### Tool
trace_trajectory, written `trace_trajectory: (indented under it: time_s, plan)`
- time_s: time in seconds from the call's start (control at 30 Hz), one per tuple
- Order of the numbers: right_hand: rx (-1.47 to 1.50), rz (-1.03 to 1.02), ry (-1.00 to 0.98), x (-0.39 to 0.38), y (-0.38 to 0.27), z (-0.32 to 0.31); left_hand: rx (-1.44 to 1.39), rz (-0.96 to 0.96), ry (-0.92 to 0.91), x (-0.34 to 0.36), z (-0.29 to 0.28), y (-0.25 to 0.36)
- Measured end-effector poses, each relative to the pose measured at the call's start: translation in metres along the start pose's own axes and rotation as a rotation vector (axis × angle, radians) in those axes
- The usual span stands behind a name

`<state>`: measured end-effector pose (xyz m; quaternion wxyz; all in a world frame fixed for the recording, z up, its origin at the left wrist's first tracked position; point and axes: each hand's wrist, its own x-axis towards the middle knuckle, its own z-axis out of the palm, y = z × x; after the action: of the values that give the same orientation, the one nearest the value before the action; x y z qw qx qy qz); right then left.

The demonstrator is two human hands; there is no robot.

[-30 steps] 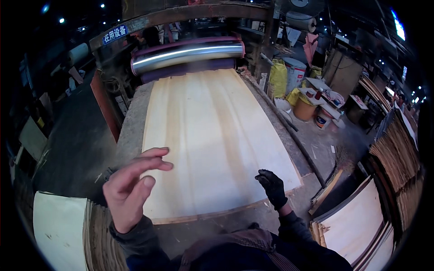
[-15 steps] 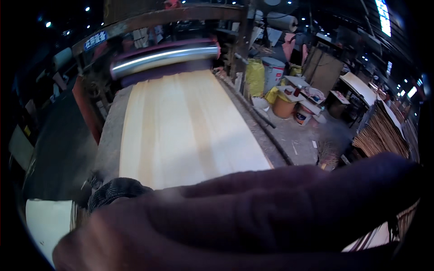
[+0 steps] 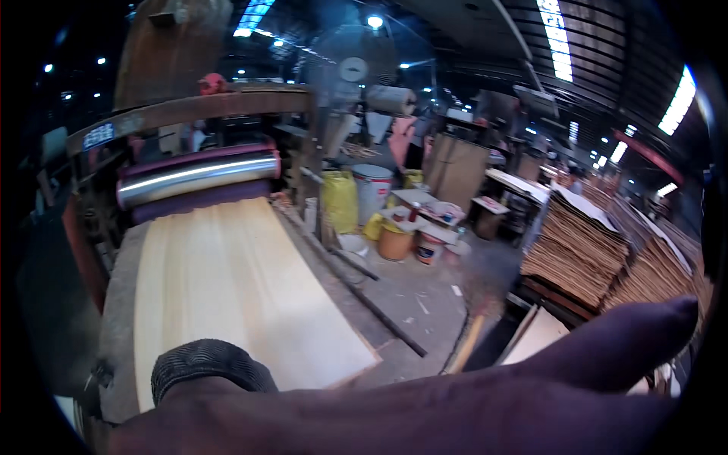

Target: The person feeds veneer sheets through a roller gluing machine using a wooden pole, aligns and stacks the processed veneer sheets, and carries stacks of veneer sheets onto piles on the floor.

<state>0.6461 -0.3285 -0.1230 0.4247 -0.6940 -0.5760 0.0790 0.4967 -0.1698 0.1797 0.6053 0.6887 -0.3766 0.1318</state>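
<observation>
A large, dark and blurred hand fills the lower edge, very close to the camera; it looks like my left hand (image 3: 425, 413). One finger stretches out toward the right, and I see nothing held in it. Dark ribbed fabric (image 3: 208, 364) wraps what seems to be its thumb, at the lower left. Beyond the hand lies a long pale wood veneer sheet (image 3: 220, 265) with faint lengthwise bands. Its far end meets a shiny metal roller (image 3: 201, 182) on a machine. The near right corner of the sheet shows; the hand hides the rest of that end. My right hand is out of view.
Right of the machine bed, a dark bar (image 3: 379, 318) runs along the floor. Farther back stand a yellow sack (image 3: 339, 201), a white drum (image 3: 373, 189) and an orange bucket (image 3: 395, 243). Tall stacks of brown sheets (image 3: 572, 250) rise at the right, with a broom (image 3: 474, 326) nearby.
The view has swung to the right and upward, so the machine and veneer sit farther left. My left hand sits lower in the picture, and the sheet's near right corner has come into sight.
</observation>
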Motion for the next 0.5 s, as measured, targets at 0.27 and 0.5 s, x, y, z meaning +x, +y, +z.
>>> trace_trajectory:
  time_s: [0.27, 0.5]
  plan:
    - [0.060, 0.299, 0.196, -0.086, 0.018, 0.004, -0.111, -0.123, -0.103, 0.018, 0.020, -0.037]
    - [0.306, 0.328, 0.448, -0.127, 0.033, 0.023, -0.146, -0.237, -0.166, 0.010, 0.010, -0.053]
